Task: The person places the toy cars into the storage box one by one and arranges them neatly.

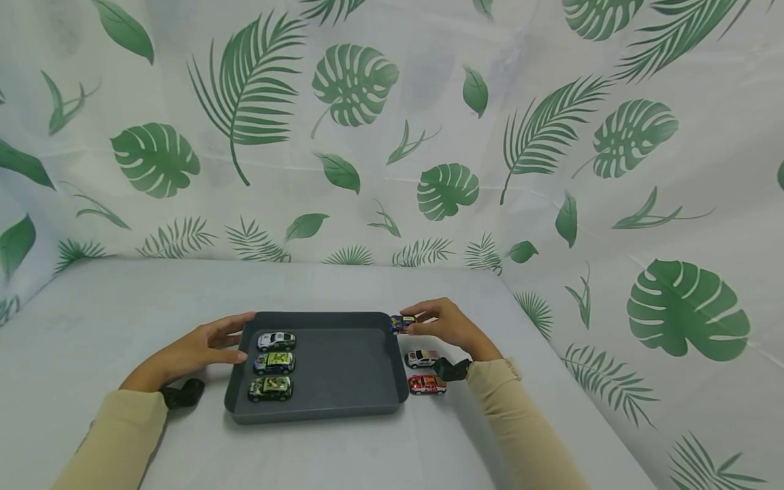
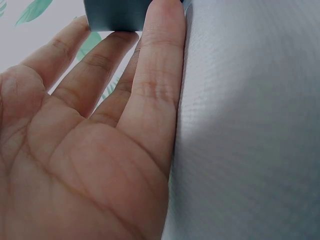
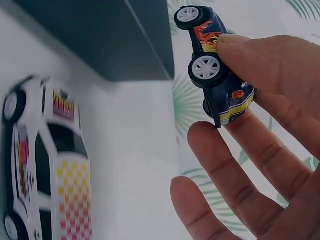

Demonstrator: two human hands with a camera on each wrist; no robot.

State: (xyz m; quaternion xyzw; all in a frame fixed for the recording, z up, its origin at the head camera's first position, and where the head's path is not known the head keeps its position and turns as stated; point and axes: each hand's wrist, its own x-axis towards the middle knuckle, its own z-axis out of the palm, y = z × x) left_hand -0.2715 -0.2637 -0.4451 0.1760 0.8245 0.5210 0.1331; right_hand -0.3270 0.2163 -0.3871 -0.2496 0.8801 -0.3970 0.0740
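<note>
Right hand [image 1: 452, 327] pinches blue car [image 1: 401, 324] at far right corner of tray [image 1: 346, 371]; left hand [image 1: 196, 350], fingers extended, touches left edge. Three cars [image 1: 274, 363] inside along it, open room rightward; two cars [image 1: 427, 385] beside right edge.

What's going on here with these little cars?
The person's right hand pinches a dark blue toy car beside the far right corner of a gray tray. Their left hand touches the tray's left side. Three cars stand inside the tray, two more cars on the white surface to its right.
</note>
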